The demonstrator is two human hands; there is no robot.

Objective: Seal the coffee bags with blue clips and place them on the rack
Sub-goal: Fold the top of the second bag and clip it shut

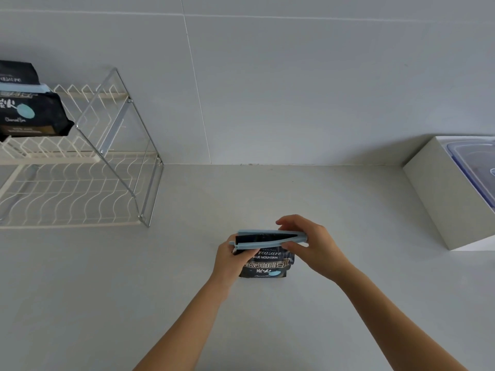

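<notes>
Nearest, on the counter [348, 290], the left hand [227, 261] is gripping the upper left edge of the upright coffee bag [265, 263]. The right hand [313, 247] is pinching the right end of the blue clip [267, 238], whose two arms are straddling the bag's top and gaping apart toward the left. If the arms are squeezed while the top is sitting crooked, it may slip out and leave a gap, or the bag may tip. Farther back on the left, another clipped bag [29, 113] is lying on the rack [107, 183].
</notes>
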